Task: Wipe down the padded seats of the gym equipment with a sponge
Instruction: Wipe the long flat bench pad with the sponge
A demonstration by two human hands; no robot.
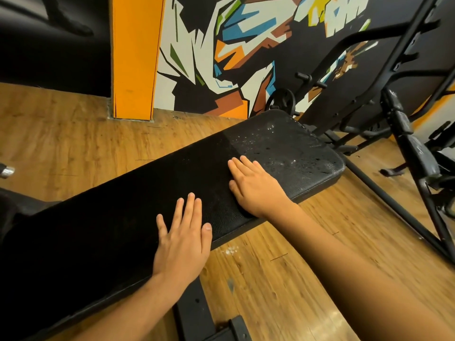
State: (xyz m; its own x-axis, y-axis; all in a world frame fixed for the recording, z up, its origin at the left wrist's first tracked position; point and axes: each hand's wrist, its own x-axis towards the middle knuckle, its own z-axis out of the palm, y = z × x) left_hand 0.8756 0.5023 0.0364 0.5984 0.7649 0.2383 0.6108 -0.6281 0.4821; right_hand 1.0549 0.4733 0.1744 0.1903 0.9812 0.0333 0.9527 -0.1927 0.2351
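A long black padded bench runs diagonally from the lower left to the middle right. Its far end carries water droplets and small white specks. My left hand lies flat on the pad near its front edge, fingers straight and slightly spread. My right hand also rests flat on the pad, further toward the wet end, fingers together and pointing up-left. Neither hand holds anything. No sponge is in view.
The bench stands on a wooden floor with its black steel base below. A black metal rack frame with a weight plate stands at the right. An orange pillar and a painted mural wall are behind.
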